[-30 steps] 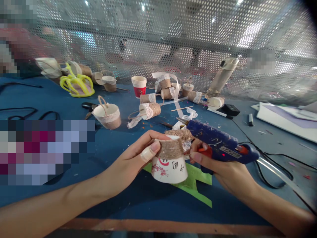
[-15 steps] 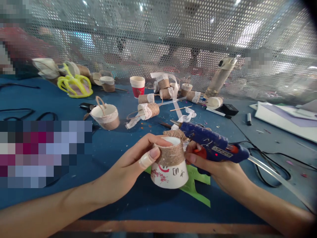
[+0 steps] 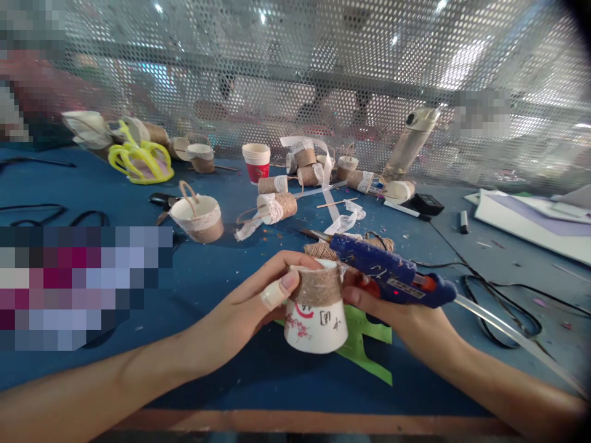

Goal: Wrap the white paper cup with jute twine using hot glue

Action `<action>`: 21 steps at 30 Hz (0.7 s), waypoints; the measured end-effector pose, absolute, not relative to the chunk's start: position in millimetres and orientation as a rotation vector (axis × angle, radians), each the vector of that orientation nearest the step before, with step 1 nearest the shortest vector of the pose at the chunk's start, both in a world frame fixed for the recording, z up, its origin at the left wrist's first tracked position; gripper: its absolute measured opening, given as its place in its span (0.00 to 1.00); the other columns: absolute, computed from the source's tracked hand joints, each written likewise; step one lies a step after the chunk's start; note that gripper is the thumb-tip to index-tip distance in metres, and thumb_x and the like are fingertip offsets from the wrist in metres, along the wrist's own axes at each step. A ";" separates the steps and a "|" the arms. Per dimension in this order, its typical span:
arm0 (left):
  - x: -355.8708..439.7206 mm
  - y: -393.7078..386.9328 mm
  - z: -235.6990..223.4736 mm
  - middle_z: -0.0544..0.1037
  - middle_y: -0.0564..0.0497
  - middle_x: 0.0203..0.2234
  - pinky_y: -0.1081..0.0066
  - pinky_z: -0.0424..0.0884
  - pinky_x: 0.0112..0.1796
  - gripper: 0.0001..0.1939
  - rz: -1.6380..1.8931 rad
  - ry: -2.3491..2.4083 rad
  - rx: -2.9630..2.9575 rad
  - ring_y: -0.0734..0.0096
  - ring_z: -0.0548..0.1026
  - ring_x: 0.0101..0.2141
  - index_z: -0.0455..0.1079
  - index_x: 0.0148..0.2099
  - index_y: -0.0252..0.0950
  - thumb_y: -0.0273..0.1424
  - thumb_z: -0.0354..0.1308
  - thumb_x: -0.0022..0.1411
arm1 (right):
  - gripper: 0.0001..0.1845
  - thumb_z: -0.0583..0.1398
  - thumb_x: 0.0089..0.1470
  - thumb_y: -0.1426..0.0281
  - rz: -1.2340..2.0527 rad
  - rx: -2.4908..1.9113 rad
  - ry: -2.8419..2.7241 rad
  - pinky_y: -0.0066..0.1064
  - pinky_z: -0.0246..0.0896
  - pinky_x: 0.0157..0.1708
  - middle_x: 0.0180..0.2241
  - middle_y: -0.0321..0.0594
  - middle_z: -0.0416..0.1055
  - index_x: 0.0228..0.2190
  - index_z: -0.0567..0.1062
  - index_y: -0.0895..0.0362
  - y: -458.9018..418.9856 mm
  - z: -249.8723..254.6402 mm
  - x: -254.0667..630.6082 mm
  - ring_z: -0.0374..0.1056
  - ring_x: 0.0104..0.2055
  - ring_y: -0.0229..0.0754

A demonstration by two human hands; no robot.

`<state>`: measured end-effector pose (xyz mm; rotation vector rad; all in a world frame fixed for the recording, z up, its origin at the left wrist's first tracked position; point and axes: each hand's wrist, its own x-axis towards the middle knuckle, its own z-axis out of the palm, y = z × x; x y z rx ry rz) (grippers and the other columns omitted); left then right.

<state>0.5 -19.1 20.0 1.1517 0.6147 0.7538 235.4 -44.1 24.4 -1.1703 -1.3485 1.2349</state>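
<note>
My left hand [image 3: 258, 292] is closed on a white paper cup [image 3: 316, 329], thumb outside and fingers over its open top. Brown twine [image 3: 318, 288] wraps the cup's upper part; printed blossoms and characters show below it. In my right hand [image 3: 401, 314] is a blue hot glue gun [image 3: 383, 264], its nozzle pointing left above the cup and a clear glue stick [image 3: 503, 323] sticking out of its back. My right fingertips are close beside the cup; whether they touch it I cannot tell. A ball of twine [image 3: 319, 250] lies just behind the cup.
Green paper [image 3: 364, 344] lies under the cup. Behind are several twine-wrapped cups [image 3: 282, 206], a basket-like cup with handle [image 3: 198, 221], a red cup [image 3: 257, 165], lace ribbon [image 3: 348, 218], a bottle [image 3: 412, 141] and a yellow wire crown [image 3: 141, 161]. Black cables [image 3: 501, 307] coil at right.
The glue gun has shifted slightly left and down, its nozzle now over the far side of the cup. The cup has turned a little in my left hand.
</note>
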 end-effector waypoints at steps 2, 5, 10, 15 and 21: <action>3.2 -16.0 19.6 0.78 0.49 0.48 0.65 0.70 0.43 0.15 0.730 0.577 1.026 0.62 0.75 0.45 0.73 0.51 0.44 0.43 0.51 0.71 | 0.11 0.71 0.51 0.66 1.230 -1.160 -1.343 0.28 0.75 0.39 0.34 0.31 0.78 0.36 0.78 0.49 -43.2 22.6 235.1 0.76 0.36 0.37; 5.2 -12.1 20.0 0.79 0.48 0.48 0.64 0.70 0.45 0.18 0.729 0.548 0.937 0.61 0.75 0.46 0.73 0.49 0.42 0.47 0.49 0.70 | 0.09 0.70 0.53 0.66 1.224 -1.143 -1.401 0.27 0.74 0.43 0.35 0.31 0.77 0.36 0.78 0.49 -43.1 21.8 235.6 0.76 0.39 0.36; 1.3 -11.2 19.8 0.80 0.50 0.46 0.69 0.72 0.40 0.16 0.784 0.605 0.932 0.64 0.77 0.42 0.73 0.48 0.42 0.47 0.56 0.67 | 0.11 0.70 0.53 0.66 1.236 -1.152 -1.435 0.33 0.74 0.48 0.38 0.34 0.77 0.38 0.77 0.50 -44.0 26.2 235.5 0.75 0.44 0.42; -1.5 -11.1 23.0 0.82 0.48 0.39 0.66 0.75 0.38 0.15 0.811 0.626 0.910 0.59 0.81 0.39 0.72 0.47 0.42 0.43 0.62 0.63 | 0.09 0.69 0.53 0.69 1.157 -1.173 -1.463 0.36 0.75 0.47 0.37 0.36 0.79 0.37 0.77 0.50 -40.7 25.5 235.2 0.77 0.43 0.44; -2.4 -12.1 27.5 0.79 0.42 0.45 0.60 0.77 0.35 0.23 0.660 0.415 0.867 0.50 0.82 0.39 0.69 0.55 0.41 0.47 0.59 0.63 | 0.10 0.69 0.53 0.65 1.065 -1.226 -1.403 0.37 0.75 0.46 0.37 0.36 0.80 0.38 0.77 0.51 -35.8 20.0 236.8 0.78 0.41 0.44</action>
